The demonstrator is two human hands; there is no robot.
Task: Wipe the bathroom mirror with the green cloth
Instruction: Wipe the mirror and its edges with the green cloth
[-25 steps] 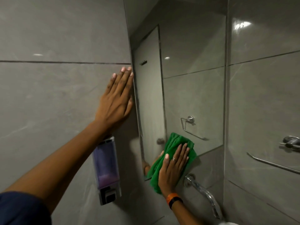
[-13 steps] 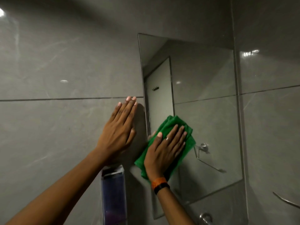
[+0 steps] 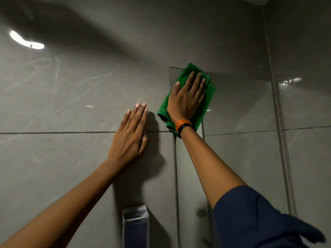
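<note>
The bathroom mirror (image 3: 238, 111) hangs on the grey tiled wall, its top left corner near the centre of the view. My right hand (image 3: 187, 99) lies flat on the folded green cloth (image 3: 208, 97) and presses it against the mirror's top left corner. The cloth's top edge pokes just over the mirror's upper rim, and its lower left part hangs past the left rim. My left hand (image 3: 131, 133) rests flat on the wall tile just left of the mirror, fingers together and pointing up, holding nothing.
A wall-mounted soap dispenser (image 3: 135, 226) sticks out below my left hand at the bottom edge. A side wall (image 3: 304, 104) meets the mirror's right edge. A ceiling light glares off the tile (image 3: 25, 41) at upper left.
My right hand has slid the green cloth up the mirror's left side, from its bottom edge to its top left corner. My view has tilted upward. My left hand has stayed on the wall.
</note>
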